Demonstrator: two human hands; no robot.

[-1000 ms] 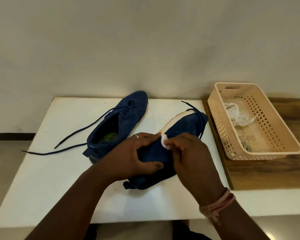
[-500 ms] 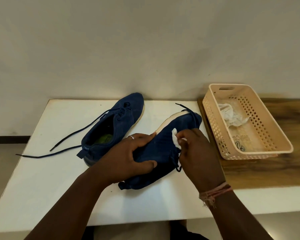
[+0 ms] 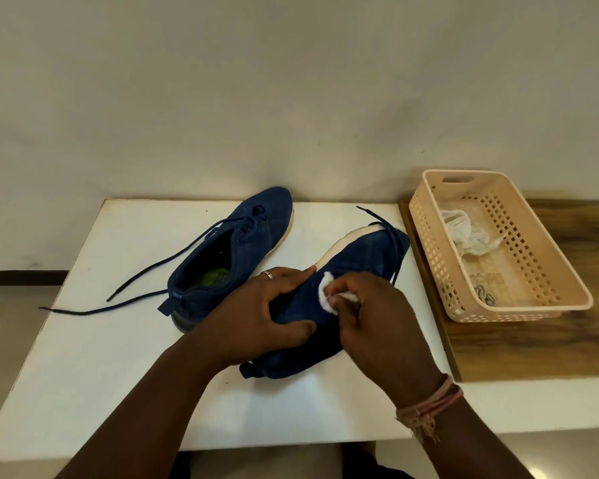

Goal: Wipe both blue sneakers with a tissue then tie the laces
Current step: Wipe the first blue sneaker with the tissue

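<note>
Two blue sneakers lie on a white table [image 3: 94, 357]. The near sneaker [image 3: 357, 261] is tipped on its side, white sole edge facing away. My left hand [image 3: 260, 316] grips its heel part, thumb and fingers curled round the upper. My right hand [image 3: 374, 309] pinches a small white tissue [image 3: 327, 293] and presses it against the blue side of this sneaker. The far sneaker [image 3: 236, 243] stands upright to the left, its dark laces [image 3: 146, 274] untied and trailing across the table to the left edge.
A beige plastic basket [image 3: 429, 236] sits on a wooden surface [image 3: 550, 340] right of the table, holding a crumpled white tissue [image 3: 471, 236]. A plain wall rises directly behind the table.
My right hand with the tissue moved along the sneaker's side, first toward the toe, then back toward the middle. My left hand keeps the same grip.
</note>
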